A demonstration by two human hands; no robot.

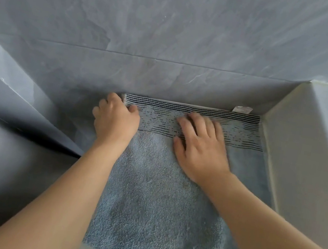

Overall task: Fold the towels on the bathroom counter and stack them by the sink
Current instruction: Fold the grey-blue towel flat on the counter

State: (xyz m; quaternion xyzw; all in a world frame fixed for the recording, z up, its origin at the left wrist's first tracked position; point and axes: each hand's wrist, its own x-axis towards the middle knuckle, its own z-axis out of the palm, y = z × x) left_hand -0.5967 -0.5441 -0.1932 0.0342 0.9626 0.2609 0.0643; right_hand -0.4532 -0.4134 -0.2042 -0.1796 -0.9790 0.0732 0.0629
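A grey-blue towel [158, 200] lies spread on the counter, its patterned, dark-striped border against the back wall. A small white label [242, 109] sticks up at its far right corner. My left hand [115, 120] grips the towel's far left corner, fingers curled over the edge and thumb on the border. My right hand [201, 146] lies flat on the towel with straight fingers, pressing the border near its middle. The white sink [298, 152] rises right beside the towel's right edge.
Grey marbled tiles [174, 38] form the back wall just beyond the towel. A grey tiled side wall [20, 103] slants in from the left. Bare counter [101, 100] shows left of the towel's far corner.
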